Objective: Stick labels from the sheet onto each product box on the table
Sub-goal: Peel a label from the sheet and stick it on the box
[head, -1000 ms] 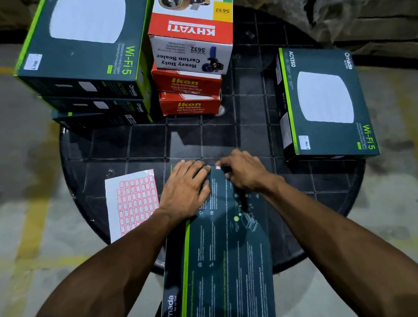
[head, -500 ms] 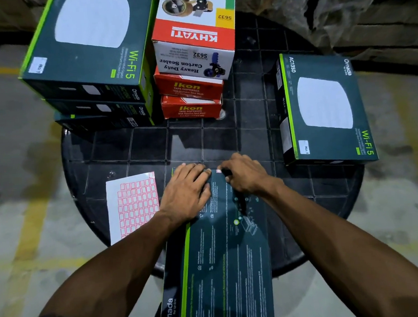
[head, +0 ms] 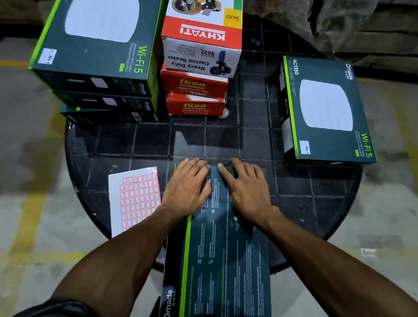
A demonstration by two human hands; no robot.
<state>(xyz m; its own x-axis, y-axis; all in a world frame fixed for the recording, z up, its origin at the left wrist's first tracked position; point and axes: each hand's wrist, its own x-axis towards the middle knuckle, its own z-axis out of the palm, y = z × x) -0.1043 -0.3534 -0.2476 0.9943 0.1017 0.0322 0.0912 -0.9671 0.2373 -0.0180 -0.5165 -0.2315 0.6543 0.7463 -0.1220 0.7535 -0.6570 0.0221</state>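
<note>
Barely anything's moved: our left hand (head: 187,185) and right hand (head: 245,185) still lie flat, fingers straight, at the box's (head: 219,263) 12 o'clock edge; we'd rub that label down firmly.

Table (head: 226,141): bears everything below.
6 o'clock: Omada box (head: 220,271), overhanging the near edge.
8 o'clock: label sheet (head: 134,200), just left of that box.
11 o'clock: three stacked Wi-Fi boxes (head: 103,56).
12 o'clock: Khyati carton (head: 203,32) atop two Ikon boxes (head: 196,96).
3 o'clock: single Wi-Fi box (head: 324,107).
</note>
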